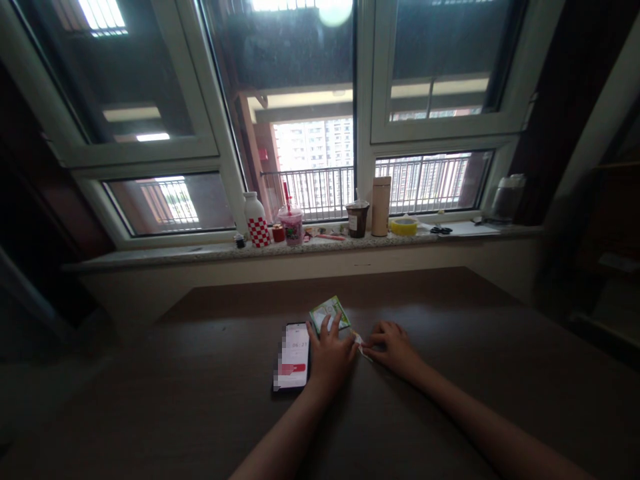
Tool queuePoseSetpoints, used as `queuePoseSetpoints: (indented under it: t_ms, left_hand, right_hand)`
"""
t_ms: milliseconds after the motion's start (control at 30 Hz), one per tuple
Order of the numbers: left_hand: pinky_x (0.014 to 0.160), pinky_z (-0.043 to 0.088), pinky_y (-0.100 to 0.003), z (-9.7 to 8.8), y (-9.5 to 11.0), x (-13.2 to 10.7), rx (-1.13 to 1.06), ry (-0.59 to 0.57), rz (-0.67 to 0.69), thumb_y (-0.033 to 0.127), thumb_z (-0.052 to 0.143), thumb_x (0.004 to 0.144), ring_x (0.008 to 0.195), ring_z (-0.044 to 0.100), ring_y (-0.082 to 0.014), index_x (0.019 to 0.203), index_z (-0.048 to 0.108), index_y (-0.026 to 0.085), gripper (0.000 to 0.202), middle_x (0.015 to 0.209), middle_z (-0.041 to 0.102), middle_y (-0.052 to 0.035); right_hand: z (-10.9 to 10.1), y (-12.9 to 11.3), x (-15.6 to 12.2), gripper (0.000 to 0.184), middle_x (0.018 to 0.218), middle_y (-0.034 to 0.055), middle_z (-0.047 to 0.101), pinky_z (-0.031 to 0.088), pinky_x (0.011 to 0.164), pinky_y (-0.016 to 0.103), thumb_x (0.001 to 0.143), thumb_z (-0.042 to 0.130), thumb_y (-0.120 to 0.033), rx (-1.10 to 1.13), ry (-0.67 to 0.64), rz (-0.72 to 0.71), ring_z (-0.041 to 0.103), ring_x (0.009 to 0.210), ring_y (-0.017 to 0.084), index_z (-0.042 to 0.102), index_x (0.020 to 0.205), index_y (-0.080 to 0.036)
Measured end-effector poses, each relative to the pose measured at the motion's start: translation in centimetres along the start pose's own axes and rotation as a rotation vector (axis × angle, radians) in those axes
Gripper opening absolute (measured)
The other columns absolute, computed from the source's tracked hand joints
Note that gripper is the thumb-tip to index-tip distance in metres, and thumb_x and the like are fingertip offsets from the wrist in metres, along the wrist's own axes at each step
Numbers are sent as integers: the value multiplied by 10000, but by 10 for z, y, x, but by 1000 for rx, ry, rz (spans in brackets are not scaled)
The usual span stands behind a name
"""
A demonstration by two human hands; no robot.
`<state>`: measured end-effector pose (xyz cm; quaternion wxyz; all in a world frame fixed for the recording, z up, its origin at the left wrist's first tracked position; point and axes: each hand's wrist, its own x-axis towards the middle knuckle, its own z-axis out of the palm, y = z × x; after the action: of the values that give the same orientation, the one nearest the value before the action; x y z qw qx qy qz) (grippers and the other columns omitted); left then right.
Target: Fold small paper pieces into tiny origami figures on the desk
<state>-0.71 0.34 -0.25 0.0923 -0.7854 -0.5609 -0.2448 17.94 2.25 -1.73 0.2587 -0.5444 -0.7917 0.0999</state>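
My left hand point(330, 353) rests on the dark table point(200, 400) with its fingers wrapped round a small green and white carton point(327, 312). My right hand point(395, 347) lies just to the right of it, fingers pinched on a small thin white piece point(361, 343) between the two hands. What that piece is I cannot make out. A phone point(293, 356) with a lit white and red screen lies flat just left of my left hand.
On the stone window sill point(200, 252) behind the table stand a red-checked white bottle point(256, 220), a pink cup point(291, 223), a brown drink cup point(357, 219), a tan flask point(381, 205), a yellow tape roll point(404, 226) and a jar point(505, 197).
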Motion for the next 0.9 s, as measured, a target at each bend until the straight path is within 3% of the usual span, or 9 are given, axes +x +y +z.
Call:
queuePoseSetpoints:
  t_ms: [167,433,900]
  left_hand:
    - [1088,68,-734,-1,1,-2,-10,-13,8,477,532,888,1365,339,-325,1005,717,394,233,1483,434,-21]
    - [1092,-13,-729,-3,-1,0,50,-15,-6,468,497,906,1419,243,-342,1110,662,446,263,1525,378,58]
    - [1088,-63,-725,7,-7,0,10,-48,-52,527,423,915,1442,191,-348,1228,590,459,362,1557,314,67]
  right_hand:
    - [0,2,0,211,963,28,595,345,944,388,821,643,-500,-2,0,-12,518,997,225,746,837,-317]
    - [-1,0,1,198,978,30,596,334,961,404,827,639,-489,9,-21,-22,512,1017,233,746,834,-323]
    - [-3,-4,-1,152,997,35,599,267,1039,463,831,639,-424,1,-10,-57,519,1030,228,733,840,-305]
